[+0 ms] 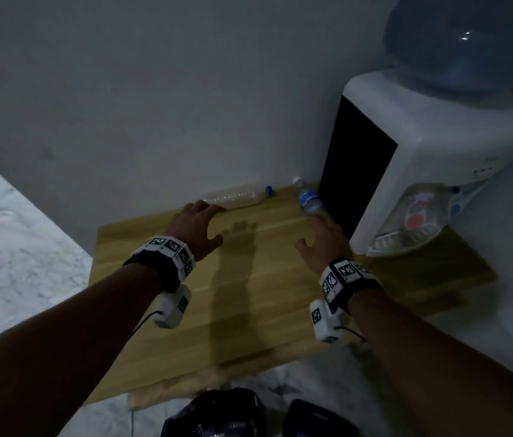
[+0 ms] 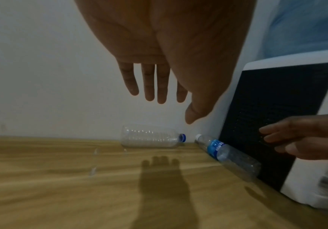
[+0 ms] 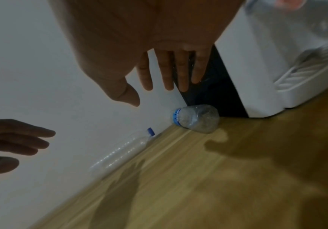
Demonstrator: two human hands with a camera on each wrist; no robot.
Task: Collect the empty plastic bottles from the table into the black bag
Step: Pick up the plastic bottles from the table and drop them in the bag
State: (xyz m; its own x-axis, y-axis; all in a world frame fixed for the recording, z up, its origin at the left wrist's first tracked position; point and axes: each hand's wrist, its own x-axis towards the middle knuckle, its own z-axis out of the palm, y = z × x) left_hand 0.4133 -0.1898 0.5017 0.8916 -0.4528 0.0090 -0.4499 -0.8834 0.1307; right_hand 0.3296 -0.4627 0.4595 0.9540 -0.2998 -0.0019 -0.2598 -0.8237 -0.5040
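Two empty plastic bottles lie on the wooden table (image 1: 248, 294) by the wall. The clear one with a blue cap (image 1: 236, 195) (image 2: 151, 137) (image 3: 123, 152) lies along the wall. The one with a blue label and white cap (image 1: 310, 200) (image 2: 229, 155) (image 3: 196, 118) lies against the dispenser's black side. My left hand (image 1: 200, 223) (image 2: 159, 86) hovers open just short of the clear bottle. My right hand (image 1: 319, 239) (image 3: 159, 77) hovers open above the table just short of the labelled bottle. The black bag (image 1: 217, 414) sits on the floor below the table's near edge.
A white water dispenser (image 1: 431, 159) with a large blue jug (image 1: 469, 42) stands on the table's right part, close to my right hand. A grey wall runs behind the table. Marble floor (image 1: 6, 247) lies to the left. A dark object (image 1: 318, 419) sits beside the bag.
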